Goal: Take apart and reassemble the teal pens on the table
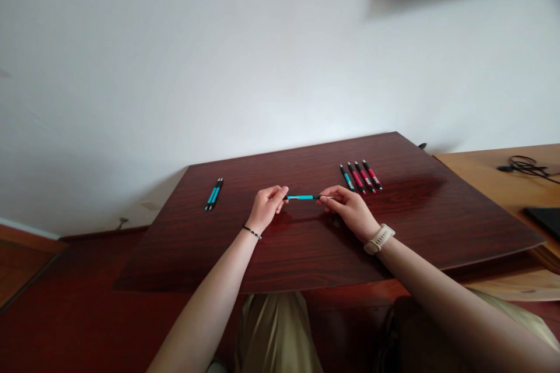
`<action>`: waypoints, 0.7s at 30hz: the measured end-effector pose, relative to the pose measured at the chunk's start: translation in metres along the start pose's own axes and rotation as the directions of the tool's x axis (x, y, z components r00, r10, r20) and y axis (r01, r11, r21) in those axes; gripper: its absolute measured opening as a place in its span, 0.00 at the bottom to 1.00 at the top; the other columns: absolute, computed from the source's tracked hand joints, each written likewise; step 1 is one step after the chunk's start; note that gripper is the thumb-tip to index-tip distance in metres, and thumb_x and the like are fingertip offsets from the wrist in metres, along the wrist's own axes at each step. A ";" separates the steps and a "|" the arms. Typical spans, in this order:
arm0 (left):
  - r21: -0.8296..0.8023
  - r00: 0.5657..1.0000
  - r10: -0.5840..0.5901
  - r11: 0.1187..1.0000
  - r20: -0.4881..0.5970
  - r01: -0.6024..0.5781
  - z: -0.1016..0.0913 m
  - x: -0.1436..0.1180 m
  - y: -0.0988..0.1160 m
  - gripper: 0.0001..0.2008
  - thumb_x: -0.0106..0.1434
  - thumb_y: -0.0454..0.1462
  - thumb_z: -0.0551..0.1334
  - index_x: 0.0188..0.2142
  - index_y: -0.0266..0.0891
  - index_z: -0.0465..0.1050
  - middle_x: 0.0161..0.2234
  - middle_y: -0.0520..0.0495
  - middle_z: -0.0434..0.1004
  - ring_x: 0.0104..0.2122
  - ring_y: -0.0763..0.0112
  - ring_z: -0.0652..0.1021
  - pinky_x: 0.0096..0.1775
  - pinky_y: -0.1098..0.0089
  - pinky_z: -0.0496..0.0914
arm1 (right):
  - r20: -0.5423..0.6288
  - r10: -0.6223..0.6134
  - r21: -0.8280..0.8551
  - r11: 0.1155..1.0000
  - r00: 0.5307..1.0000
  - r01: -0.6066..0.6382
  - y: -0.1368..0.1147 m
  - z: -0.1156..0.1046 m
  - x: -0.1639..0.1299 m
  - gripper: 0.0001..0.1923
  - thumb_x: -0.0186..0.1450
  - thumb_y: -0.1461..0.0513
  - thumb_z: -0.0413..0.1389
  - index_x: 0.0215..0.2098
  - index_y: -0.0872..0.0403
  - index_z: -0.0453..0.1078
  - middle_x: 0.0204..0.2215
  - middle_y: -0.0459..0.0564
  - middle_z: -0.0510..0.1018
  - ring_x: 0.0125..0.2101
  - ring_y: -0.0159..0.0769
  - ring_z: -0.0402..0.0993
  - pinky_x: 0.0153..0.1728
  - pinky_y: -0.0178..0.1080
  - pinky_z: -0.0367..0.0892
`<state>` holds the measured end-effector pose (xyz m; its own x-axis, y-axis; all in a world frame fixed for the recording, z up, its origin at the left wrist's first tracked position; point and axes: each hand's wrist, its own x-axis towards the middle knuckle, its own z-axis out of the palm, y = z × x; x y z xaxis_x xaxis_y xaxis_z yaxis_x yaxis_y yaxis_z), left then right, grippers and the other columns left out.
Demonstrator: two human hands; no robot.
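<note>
A teal pen point(301, 197) is held level just above the middle of a dark wooden counter point(306, 256), the left hand point(266, 207) pinching one end and the right hand point(347, 210) pinching the other, fingertips closed on its tips. Light, stiff and smooth-barrelled by the look of it, the pen would likely slip least if gripped at the ends, as here. Two more teal pens point(214, 194) lie to the far left; a row of one teal and three red pens point(361, 176) lies to the far right.
</note>
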<state>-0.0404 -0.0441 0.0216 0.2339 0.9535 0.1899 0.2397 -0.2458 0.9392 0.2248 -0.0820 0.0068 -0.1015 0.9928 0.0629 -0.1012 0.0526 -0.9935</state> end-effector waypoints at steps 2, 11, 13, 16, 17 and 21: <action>-0.103 0.997 0.030 0.994 0.069 -0.023 0.001 0.000 0.002 0.19 0.67 0.51 0.71 0.46 0.39 0.78 0.31 0.50 0.79 0.25 0.73 0.77 0.31 0.72 0.70 | -0.013 0.001 0.000 1.000 1.000 -0.001 0.000 0.000 0.000 0.25 0.60 0.43 0.72 0.43 0.51 0.77 0.36 0.51 0.87 0.31 0.38 0.78 0.35 0.40 0.71; 0.029 0.998 0.056 0.998 -0.030 -0.056 0.001 0.001 0.000 0.20 0.70 0.52 0.68 0.31 0.39 0.76 0.19 0.54 0.72 0.18 0.76 0.70 0.26 0.73 0.65 | 0.035 -0.019 -0.017 1.000 0.999 0.020 -0.001 0.002 0.000 0.24 0.61 0.43 0.71 0.42 0.51 0.76 0.36 0.52 0.87 0.30 0.38 0.78 0.35 0.41 0.72; 0.069 0.997 0.042 0.997 -0.059 -0.037 0.000 0.001 -0.002 0.23 0.70 0.55 0.67 0.28 0.39 0.75 0.16 0.56 0.67 0.16 0.76 0.68 0.24 0.73 0.63 | 0.038 -0.025 -0.020 0.999 0.999 0.025 0.000 0.003 0.000 0.23 0.61 0.44 0.71 0.42 0.51 0.76 0.35 0.51 0.87 0.30 0.38 0.78 0.34 0.40 0.72; 0.095 0.997 0.003 0.995 -0.080 0.005 -0.001 0.001 -0.004 0.27 0.70 0.57 0.65 0.25 0.39 0.73 0.13 0.56 0.64 0.14 0.77 0.66 0.22 0.73 0.61 | 0.041 -0.032 -0.026 0.999 0.999 0.033 0.001 0.003 0.000 0.22 0.62 0.44 0.71 0.42 0.50 0.76 0.35 0.51 0.87 0.31 0.38 0.78 0.34 0.40 0.71; 0.095 0.998 -0.008 0.995 -0.070 0.015 -0.001 0.002 -0.005 0.28 0.70 0.58 0.65 0.24 0.39 0.73 0.13 0.55 0.64 0.14 0.77 0.66 0.22 0.73 0.61 | 0.038 -0.033 -0.027 0.999 0.999 0.034 0.002 0.003 0.000 0.22 0.62 0.44 0.71 0.42 0.50 0.77 0.36 0.52 0.87 0.31 0.38 0.78 0.34 0.40 0.71; -0.028 0.997 0.010 1.000 0.080 -0.008 -0.001 0.002 -0.002 0.20 0.66 0.54 0.70 0.39 0.38 0.79 0.27 0.49 0.81 0.23 0.72 0.78 0.26 0.74 0.67 | -0.005 -0.030 -0.020 0.999 1.000 0.030 0.004 0.001 0.001 0.23 0.61 0.44 0.71 0.43 0.51 0.77 0.37 0.53 0.87 0.32 0.38 0.78 0.35 0.40 0.71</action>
<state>-0.0414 -0.0414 0.0202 0.3111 0.9339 0.1760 0.2109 -0.2484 0.9454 0.2236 -0.0810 0.0031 -0.0936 0.9913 0.0924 -0.0849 0.0846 -0.9928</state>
